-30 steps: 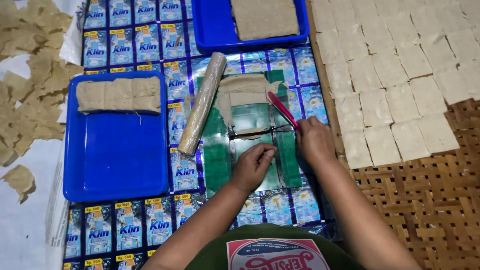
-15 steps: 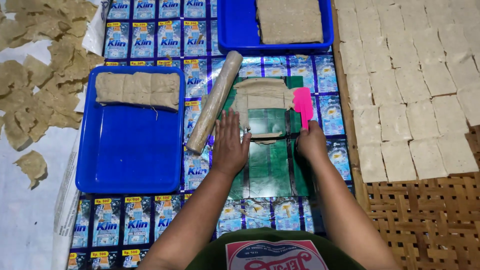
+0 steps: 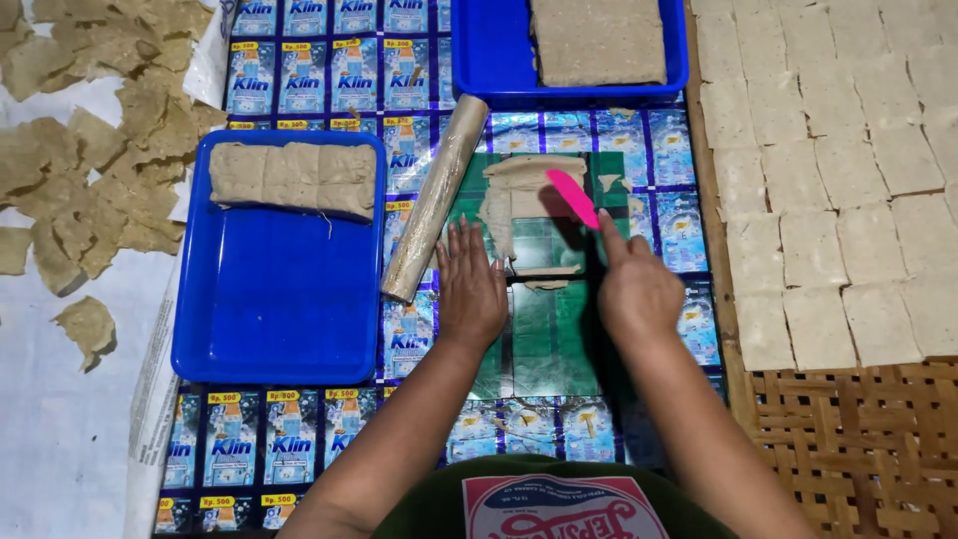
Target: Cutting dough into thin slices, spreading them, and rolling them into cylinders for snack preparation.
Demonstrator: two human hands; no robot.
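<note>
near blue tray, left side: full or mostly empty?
Mostly empty. The near blue tray holds one row of folded dough sheets along its far edge; the rest is bare blue.

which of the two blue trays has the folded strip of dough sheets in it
The blue tray on the left, beside the left hand: a folded strip lies along its far edge. The top tray holds one flat slab.

thin beige dough sheet (image 3: 524, 200) flat on green board (image 3: 554, 319); pink scraper (image 3: 573, 198) angled above.

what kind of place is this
Probably a small home food workshop on the floor: cut dough squares drying on a woven mat, blue trays of dough, a rolling pin.
</note>
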